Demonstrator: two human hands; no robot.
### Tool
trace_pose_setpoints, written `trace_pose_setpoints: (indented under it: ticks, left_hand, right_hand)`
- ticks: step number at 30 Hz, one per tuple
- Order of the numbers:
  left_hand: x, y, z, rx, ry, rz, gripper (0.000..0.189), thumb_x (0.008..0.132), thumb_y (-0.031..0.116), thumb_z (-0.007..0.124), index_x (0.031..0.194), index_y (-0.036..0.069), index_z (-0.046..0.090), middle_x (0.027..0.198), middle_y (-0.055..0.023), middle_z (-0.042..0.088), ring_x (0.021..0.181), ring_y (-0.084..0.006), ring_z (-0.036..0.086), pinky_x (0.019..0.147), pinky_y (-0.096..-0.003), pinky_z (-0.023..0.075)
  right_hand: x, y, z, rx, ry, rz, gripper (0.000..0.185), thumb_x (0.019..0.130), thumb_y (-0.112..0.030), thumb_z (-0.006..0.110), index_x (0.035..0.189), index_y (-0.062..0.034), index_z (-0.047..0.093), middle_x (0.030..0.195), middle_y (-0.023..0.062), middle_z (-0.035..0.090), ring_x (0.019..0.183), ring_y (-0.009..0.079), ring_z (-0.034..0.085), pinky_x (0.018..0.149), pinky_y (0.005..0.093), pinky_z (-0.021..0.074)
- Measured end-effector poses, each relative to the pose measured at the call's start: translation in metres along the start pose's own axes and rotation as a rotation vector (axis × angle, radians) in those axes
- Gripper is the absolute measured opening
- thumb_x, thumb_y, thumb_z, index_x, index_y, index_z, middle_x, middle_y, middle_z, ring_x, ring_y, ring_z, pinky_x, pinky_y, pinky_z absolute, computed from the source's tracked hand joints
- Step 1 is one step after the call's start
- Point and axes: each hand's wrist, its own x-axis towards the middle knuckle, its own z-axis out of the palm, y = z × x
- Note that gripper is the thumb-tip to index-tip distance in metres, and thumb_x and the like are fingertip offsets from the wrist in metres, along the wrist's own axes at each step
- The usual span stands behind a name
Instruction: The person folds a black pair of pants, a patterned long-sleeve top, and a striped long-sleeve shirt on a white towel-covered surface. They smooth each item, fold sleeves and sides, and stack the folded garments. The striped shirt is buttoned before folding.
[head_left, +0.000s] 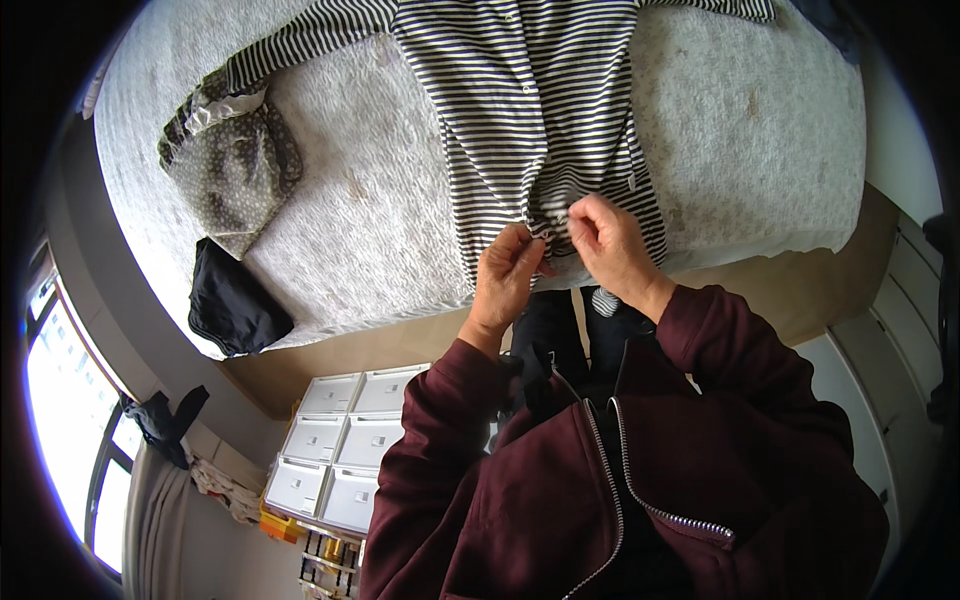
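Observation:
A black-and-white striped button-front garment (487, 127) lies spread on a bed with a white fluffy cover (360, 180), sleeves out to both sides. At its lower front edge, my left hand (506, 277) pinches the placket near a button. My right hand (611, 244) is just right of it, thumb and forefinger close together at the blurred striped cloth; whether it grips the fabric cannot be told. A grey-green garment with white dots (232, 165) lies bunched at the left, touching the end of the striped sleeve. Below it is a folded black cloth (236, 300).
White storage drawers (345, 442) stand below the bed's left part, near a window (75, 420) with a curtain (154, 517). Dark clothing (161, 424) hangs by the window. The bed's edge (750, 247) runs in front of me. Pale cabinets (885, 360) stand at the right.

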Motion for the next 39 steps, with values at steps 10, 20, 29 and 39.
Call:
trace_pose_setpoints:
  ticks: [10, 20, 29, 39]
  left_hand:
    - [-0.007, -0.001, 0.001, -0.149, 0.004, 0.011, 0.006, 0.096, 0.005, 0.057, 0.092, 0.001, 0.054, 0.08, -0.0028, 0.06, 0.07, -0.0117, 0.063, 0.065, -0.0244, 0.0515]
    - [-0.01, 0.002, 0.002, -0.183, 0.009, 0.015, 0.008, 0.096, 0.005, 0.057, 0.089, 0.001, 0.057, 0.079, -0.0026, 0.06, 0.067, -0.0111, 0.062, 0.063, -0.0243, 0.0516]
    - [-0.009, 0.007, 0.001, -0.13, -0.004, 0.017, 0.01, 0.096, 0.006, 0.059, 0.089, -0.001, 0.058, 0.076, -0.0034, 0.062, 0.065, -0.0114, 0.062, 0.061, -0.0244, 0.0518]
    - [-0.008, 0.003, 0.01, 0.07, 0.076, 0.094, 0.009, 0.094, 0.004, 0.06, 0.087, -0.002, 0.058, 0.069, -0.0054, 0.063, 0.061, -0.01, 0.062, 0.057, -0.023, 0.0509]
  right_hand:
    - [-0.007, -0.018, 0.008, -0.105, 0.006, -0.254, 0.012, 0.083, 0.005, 0.064, 0.09, -0.0023, 0.058, 0.083, 0.009, 0.06, 0.069, 0.0247, 0.063, 0.059, 0.0318, 0.0508]
    - [-0.004, -0.022, 0.001, -0.04, -0.066, -0.223, 0.011, 0.084, 0.006, 0.062, 0.091, -0.0006, 0.058, 0.083, 0.0094, 0.06, 0.069, 0.0242, 0.062, 0.061, 0.0309, 0.0512]
    - [-0.005, -0.018, 0.004, -0.237, -0.076, -0.374, 0.016, 0.081, 0.007, 0.062, 0.094, -0.0023, 0.057, 0.083, 0.0085, 0.059, 0.067, 0.027, 0.063, 0.055, 0.0344, 0.0513]
    - [-0.01, -0.012, 0.01, -0.278, -0.066, -0.392, 0.015, 0.082, 0.01, 0.06, 0.094, 0.0006, 0.057, 0.086, 0.0121, 0.061, 0.068, 0.0273, 0.064, 0.057, 0.0329, 0.0526]
